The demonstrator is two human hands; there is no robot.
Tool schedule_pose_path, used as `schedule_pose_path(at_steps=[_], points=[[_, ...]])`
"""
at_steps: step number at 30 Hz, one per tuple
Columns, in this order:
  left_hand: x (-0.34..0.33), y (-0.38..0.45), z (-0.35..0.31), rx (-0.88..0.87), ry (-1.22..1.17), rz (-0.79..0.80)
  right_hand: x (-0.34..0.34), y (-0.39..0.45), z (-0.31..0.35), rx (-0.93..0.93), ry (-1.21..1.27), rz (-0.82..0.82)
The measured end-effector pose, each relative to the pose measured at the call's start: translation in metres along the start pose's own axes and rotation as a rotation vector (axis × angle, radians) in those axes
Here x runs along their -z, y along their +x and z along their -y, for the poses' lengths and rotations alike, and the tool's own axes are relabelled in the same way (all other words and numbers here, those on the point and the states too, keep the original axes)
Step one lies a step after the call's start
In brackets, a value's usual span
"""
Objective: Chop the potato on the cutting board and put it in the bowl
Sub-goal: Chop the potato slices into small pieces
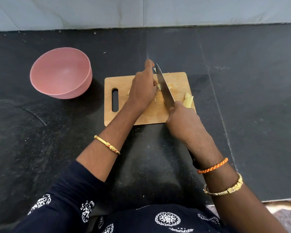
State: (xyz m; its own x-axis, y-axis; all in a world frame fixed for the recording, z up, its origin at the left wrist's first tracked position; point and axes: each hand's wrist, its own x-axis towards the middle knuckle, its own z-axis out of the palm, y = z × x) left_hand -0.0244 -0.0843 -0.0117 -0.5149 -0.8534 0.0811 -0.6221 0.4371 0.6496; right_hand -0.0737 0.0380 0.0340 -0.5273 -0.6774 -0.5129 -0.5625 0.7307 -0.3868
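Gripping knife w/ right hand, left hand pinching potato on cutting board.

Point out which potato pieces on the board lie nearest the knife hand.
The long wedges at the cutting board's right edge, touching the right hand; other pieces sit by the left hand.

The rectangular pale wooden cutting board looks matt with fine grain. The long steel knife blade is smooth and shiny. The round pink plastic-looking bowl is matt, faintly ridged. The black stone countertop is speckled, dully glossy.
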Motion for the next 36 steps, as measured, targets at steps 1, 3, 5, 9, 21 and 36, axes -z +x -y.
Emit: schedule_pose_path(at_steps=[1,3,5,9,21,36], points=[[0.0,0.0,0.0,-0.006,0.001,-0.001,-0.002,0.001,0.001,-0.006,0.001,0.002],[0.0,-0.001,0.001,-0.017,0.006,-0.011,-0.005,0.0,0.002,-0.011,0.0,-0.003],[-0.001,-0.002,0.002,-0.023,0.007,-0.032,-0.008,-0.003,0.003,-0.011,-0.01,-0.003],[-0.005,-0.002,0.001,-0.023,0.003,-0.051,-0.008,-0.017,-0.005,-0.021,-0.05,0.047],[0.004,-0.01,-0.002,-0.142,0.035,-0.038,0.014,-0.031,-0.041,0.065,0.148,-0.134],[-0.005,-0.026,-0.005,-0.361,0.089,0.384,0.012,-0.016,-0.059,0.06,0.159,-0.092]])
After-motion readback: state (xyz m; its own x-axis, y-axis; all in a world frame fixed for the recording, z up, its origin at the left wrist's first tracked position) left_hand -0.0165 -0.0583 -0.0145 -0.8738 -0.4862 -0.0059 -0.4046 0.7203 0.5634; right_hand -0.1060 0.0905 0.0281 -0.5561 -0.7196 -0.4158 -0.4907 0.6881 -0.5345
